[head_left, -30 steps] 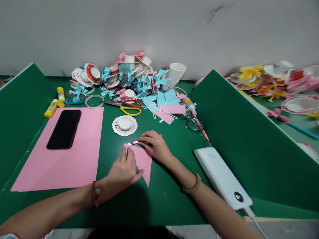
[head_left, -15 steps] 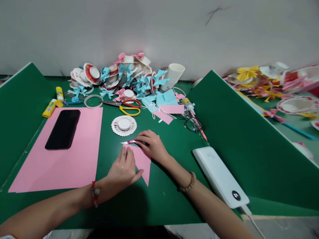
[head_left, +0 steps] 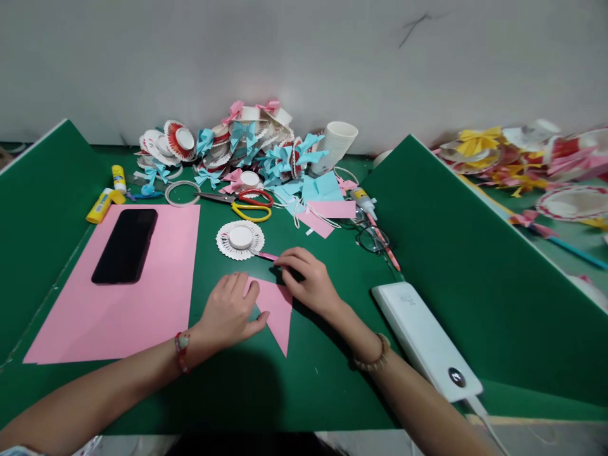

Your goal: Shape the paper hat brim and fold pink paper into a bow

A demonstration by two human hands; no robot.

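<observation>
A folded piece of pink paper (head_left: 280,307) lies on the green table with a pointed corner towards me. My left hand (head_left: 230,310) rests on its left edge, fingers lying flat and thumb apart. Above the paper, my right hand (head_left: 308,278) pinches the end of a slim craft knife (head_left: 266,256) with a pink handle. The blade tip is by the rim of a small white paper hat (head_left: 240,238) with a scalloped, slit brim.
Pink sheets (head_left: 161,316) lie at left under a black phone (head_left: 126,246). Behind are glue sticks (head_left: 101,206), scissors (head_left: 251,206), a tape roll (head_left: 183,194), stacked paper cups (head_left: 336,145) and blue bows (head_left: 244,136). Glasses (head_left: 373,239) and a white power bank (head_left: 427,342) are at right.
My right hand has carried the craft knife away from the pink paper's top edge, up towards the white hat. My left hand has slid slightly left and loosened on the paper.
</observation>
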